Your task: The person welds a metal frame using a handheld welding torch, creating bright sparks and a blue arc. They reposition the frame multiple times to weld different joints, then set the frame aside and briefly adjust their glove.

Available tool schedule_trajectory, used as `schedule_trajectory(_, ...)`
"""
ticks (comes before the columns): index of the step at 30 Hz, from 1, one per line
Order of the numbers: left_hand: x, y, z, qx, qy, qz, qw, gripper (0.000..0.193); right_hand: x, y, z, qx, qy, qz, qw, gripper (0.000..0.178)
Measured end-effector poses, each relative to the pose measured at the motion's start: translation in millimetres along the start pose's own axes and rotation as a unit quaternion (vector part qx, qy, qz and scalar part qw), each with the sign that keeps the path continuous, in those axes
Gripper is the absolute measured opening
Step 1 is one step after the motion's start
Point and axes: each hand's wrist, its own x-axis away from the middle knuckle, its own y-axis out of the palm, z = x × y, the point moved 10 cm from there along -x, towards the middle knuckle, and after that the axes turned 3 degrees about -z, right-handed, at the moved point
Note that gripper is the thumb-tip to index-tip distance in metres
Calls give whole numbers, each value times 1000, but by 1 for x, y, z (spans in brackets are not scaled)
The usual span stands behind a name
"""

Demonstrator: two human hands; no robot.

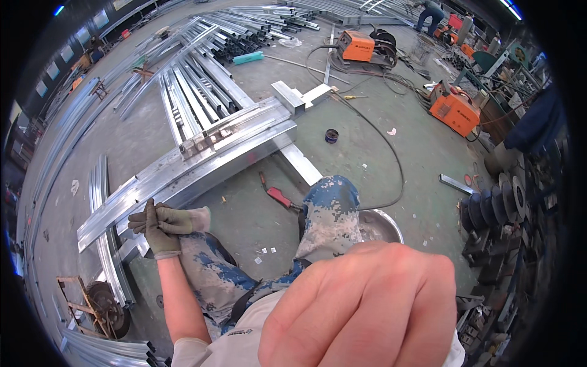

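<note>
My left hand [160, 240] wears a grey-green work glove and is closed on a second, empty work glove [185, 221] with a pale cuff. It rests above my left knee, beside the near end of a long galvanized steel tube [153, 178]. Very close to the camera, my bare right hand [367, 306] shows its knuckles with the fingers curled. Whatever those fingers hold, if anything, is hidden. A welding torch [279, 197] with a red handle lies on the floor between the tube and my right knee.
Orange welding machines [356, 46] stand ahead and to the right, with a cable [391, 144] curving across the floor. Stacked steel tubes [195, 98] lie beyond the workpiece. Wire spools [498, 203] are at right. A small dark tin [331, 136] sits ahead. Another person [430, 17] bends far off.
</note>
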Motion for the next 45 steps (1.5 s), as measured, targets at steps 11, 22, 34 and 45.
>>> schedule_trajectory(11,9,11,3,-19,11,-3,1000,30,5,-3,-3,9,16,-9,1000,33)
schedule_trajectory(22,1,-6,2,-1,12,4,1000,32,6,1,-5,20,21,-5,1000,28)
schedule_trajectory(34,7,4,4,-4,14,5,1000,32,8,-7,-2,26,35,-32,999,23)
schedule_trajectory(45,11,-3,12,-14,12,-10,1000,34,12,-3,-11,32,11,7,999,19)
